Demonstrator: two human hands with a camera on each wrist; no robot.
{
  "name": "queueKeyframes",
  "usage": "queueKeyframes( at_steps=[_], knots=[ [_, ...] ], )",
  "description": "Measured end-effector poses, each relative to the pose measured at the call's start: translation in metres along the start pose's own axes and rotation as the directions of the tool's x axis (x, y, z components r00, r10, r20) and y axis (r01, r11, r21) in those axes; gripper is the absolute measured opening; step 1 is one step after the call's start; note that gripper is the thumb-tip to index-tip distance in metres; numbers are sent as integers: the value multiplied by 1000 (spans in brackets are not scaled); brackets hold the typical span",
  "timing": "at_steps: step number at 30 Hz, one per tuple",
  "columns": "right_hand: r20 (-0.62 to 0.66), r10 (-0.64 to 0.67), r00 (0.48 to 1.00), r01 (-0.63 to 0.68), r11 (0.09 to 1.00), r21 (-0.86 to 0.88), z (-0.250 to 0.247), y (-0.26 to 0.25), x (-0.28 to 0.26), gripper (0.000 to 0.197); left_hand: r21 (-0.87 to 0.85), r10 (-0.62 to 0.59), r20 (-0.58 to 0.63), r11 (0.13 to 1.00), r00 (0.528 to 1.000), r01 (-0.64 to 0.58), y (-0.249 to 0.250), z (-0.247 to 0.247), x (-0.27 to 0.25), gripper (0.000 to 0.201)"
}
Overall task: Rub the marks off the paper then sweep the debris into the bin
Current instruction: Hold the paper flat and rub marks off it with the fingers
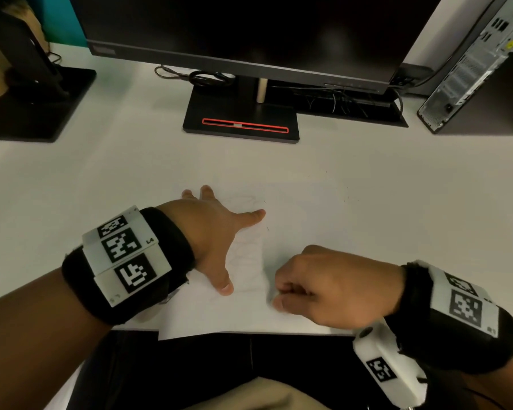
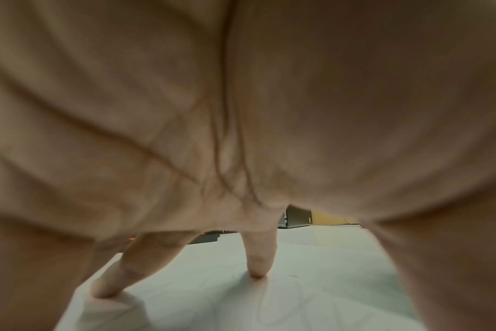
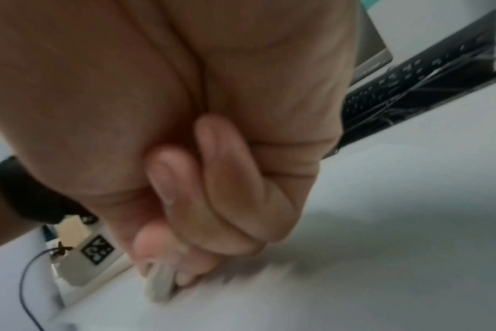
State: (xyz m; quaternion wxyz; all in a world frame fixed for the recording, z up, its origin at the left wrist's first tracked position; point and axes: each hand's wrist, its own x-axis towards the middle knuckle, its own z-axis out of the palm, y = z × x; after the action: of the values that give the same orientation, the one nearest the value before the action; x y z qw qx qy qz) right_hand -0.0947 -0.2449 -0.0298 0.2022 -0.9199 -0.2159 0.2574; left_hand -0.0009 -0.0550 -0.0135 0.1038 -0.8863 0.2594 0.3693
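Note:
A white sheet of paper [image 1: 293,232] with faint pencil marks lies on the white desk [image 1: 101,179] at the near edge. My left hand [image 1: 216,229] is spread flat on the sheet, fingers [image 2: 258,262] straight and pressing down. My right hand [image 1: 317,285] is curled beside it, to the right, and pinches a small whitish eraser [image 3: 159,284] against the paper [image 3: 354,280]. In the head view the eraser is hidden under the fingers. Tiny dark specks of debris [image 1: 350,199] lie on the desk beyond the sheet. No bin is in view.
A monitor on a black stand [image 1: 240,119] is straight ahead, with a second stand [image 1: 39,102] at far left. A computer tower [image 1: 468,69] rises at the far right, and cables [image 1: 338,102] run behind the monitor. My lap is below the desk edge.

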Motion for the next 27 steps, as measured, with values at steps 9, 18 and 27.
queueKeyframes(
  at_steps=[9,18,27],
  knots=[
    [-4,20,1000,-20,1000,3,-4,1,5,45,0,4,7,1000,1000,-4,1,-1,1,131],
    [-19,24,1000,-24,1000,-5,-7,1,11,44,-1,4,7,1000,1000,-4,0,1,0,130],
    [-46,21,999,-22,1000,-15,-10,2,16,44,2,11,-16,1000,1000,-11,0,2,1,131]
  ],
)
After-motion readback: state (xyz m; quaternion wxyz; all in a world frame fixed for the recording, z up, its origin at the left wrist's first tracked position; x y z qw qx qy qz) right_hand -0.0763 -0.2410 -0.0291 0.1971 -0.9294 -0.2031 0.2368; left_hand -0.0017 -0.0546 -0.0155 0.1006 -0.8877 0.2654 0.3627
